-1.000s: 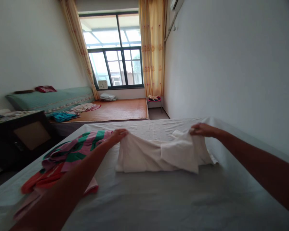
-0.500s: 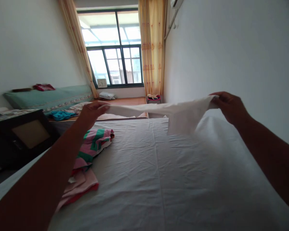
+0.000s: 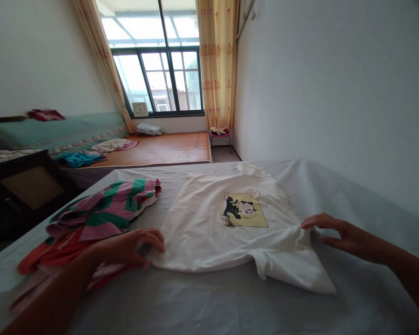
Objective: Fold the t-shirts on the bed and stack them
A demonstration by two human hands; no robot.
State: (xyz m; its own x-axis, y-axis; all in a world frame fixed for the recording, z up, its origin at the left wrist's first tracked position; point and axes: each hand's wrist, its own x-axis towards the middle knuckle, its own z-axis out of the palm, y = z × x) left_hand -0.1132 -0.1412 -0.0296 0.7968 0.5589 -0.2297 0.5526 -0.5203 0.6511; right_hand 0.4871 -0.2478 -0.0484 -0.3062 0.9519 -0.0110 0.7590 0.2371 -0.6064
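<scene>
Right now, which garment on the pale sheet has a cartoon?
The white T-shirt, spread out; its cat print sets it apart from the pink-and-green striped garment and red-orange garment bunched at left.

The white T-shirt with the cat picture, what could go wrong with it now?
Two things, maybe. The white T-shirt has creases by the right hand, and its near sleeve looks rumpled, so it could end up wrinkled. Also, the left hand is at the shirt's corner, close to the colourful clothes pile; it might bump the pile and mix the clothes together.
</scene>
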